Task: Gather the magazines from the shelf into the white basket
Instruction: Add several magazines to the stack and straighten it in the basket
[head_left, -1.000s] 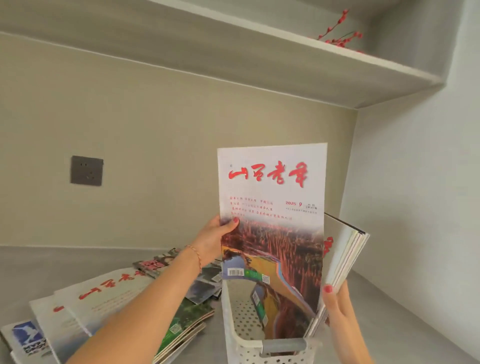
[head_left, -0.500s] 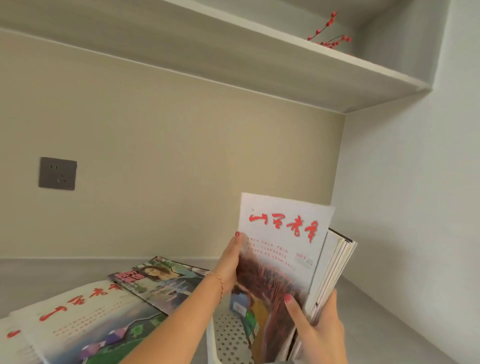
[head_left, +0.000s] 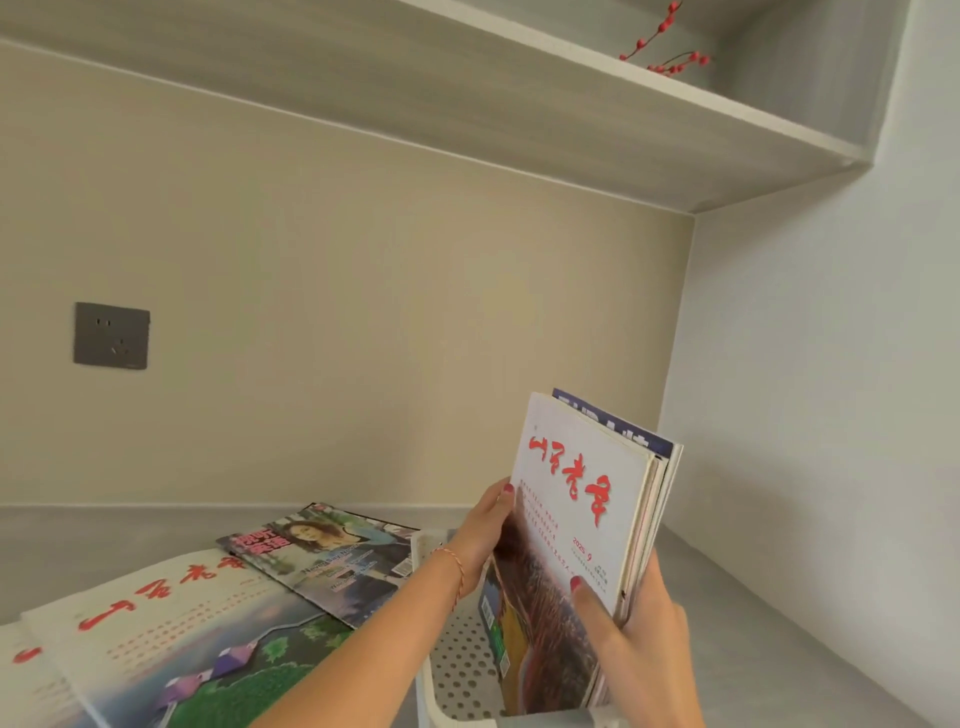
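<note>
Two loose magazines (head_left: 171, 634) overlap flat on the shelf surface (head_left: 104, 540) at my 8 o'clock, a third magazine (head_left: 332, 561) fanned beyond them, its far corner beside the white basket (head_left: 457, 670). My left hand (head_left: 480, 535) grips the near edge of the upright red-titled magazine (head_left: 576, 525), thumb on the cover. At 5 o'clock my right hand (head_left: 644, 629) clasps the whole standing stack in the basket. Bare shelf runs to the wall corner at 3 o'clock.
</note>
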